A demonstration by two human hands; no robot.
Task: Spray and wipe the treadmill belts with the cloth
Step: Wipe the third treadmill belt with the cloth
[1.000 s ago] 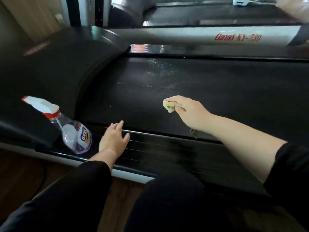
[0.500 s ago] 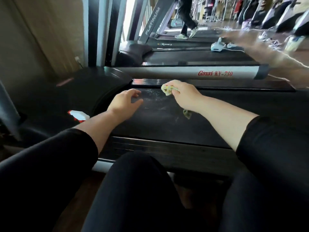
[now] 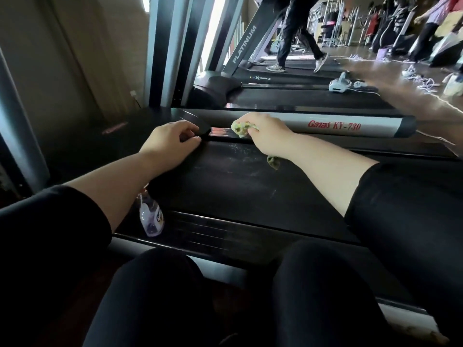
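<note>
Reaches farther across than 0.5 s ago, out to the belt's far edge. Grips the bunched yellow-green cloth (image 3: 240,127) in the curled fingers of the right hand (image 3: 265,136), pressing it onto the far side rail (image 3: 220,132), with 1 tail trailing below the wrist onto the treadmill belt (image 3: 238,186). Sets the left hand (image 3: 172,144) just beside, fingers bent over the dark rail end, possibly gripping it, too unclear to call. Leaves the spray bottle (image 3: 151,219) lying on the near side rail (image 3: 225,231), partly under the left forearm.
</note>
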